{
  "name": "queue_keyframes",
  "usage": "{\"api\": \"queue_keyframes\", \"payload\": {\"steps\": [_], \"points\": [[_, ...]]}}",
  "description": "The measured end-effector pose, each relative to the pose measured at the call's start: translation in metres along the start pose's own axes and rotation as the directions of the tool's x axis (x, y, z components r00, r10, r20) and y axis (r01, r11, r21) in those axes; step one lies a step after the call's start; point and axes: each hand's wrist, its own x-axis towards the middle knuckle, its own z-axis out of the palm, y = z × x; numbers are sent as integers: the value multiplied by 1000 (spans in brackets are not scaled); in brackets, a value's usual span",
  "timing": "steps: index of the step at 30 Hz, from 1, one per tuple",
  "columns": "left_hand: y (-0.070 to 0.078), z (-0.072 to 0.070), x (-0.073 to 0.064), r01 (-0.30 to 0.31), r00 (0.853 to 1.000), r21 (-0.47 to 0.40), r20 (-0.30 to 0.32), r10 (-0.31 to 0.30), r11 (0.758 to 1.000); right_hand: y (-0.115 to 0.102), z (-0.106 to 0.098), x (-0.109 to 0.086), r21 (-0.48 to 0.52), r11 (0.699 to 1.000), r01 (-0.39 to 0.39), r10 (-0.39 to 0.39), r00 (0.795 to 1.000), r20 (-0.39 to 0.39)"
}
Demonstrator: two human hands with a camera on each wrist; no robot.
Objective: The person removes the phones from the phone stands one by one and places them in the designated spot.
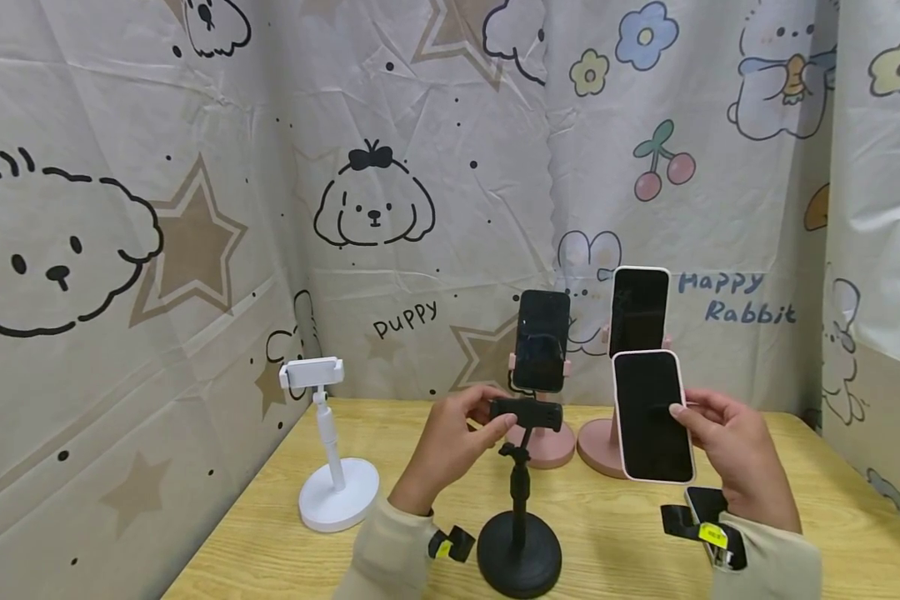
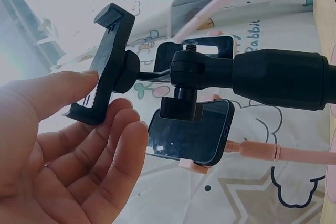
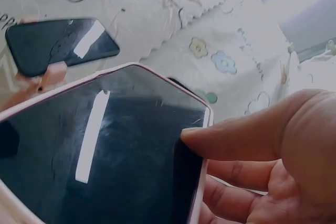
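My left hand [image 1: 457, 437] pinches the clamp [image 1: 528, 412] of a black phone stand [image 1: 520, 500], thumb in front and fingers behind. In the left wrist view the clamp [image 2: 107, 66] is tilted, nothing between its end lips, with the thumb near the lower one. The stand's round base is on the table. My right hand [image 1: 738, 442] grips a phone in a pale pink case [image 1: 652, 417] by its right edge, thumb on the dark screen. This phone is held upright, right of the black clamp. In the right wrist view the phone [image 3: 121, 145] fills the lower part.
Behind, a black phone [image 1: 543, 342] and a white-cased phone [image 1: 639, 308] sit in pink stands. A white phone stand [image 1: 339, 496] with a bare clamp is at the left. Another phone [image 1: 705, 502] lies under my right wrist on the wooden table [image 1: 435, 575]. Patterned cloth [image 1: 457, 192] surrounds it.
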Motion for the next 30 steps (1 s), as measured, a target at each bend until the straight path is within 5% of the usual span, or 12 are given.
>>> {"api": "queue_keyframes", "payload": {"steps": [16, 30], "points": [[0, 0, 0, 6, 1000, -6, -4, -6, 1000, 36, -1, 17, -123, 979, -160, 171, 982, 84], [-1, 0, 1, -2, 1000, -14, -2, 2, 1000, 60, -2, 26, -246, 946, -211, 255, 953, 165]]}}
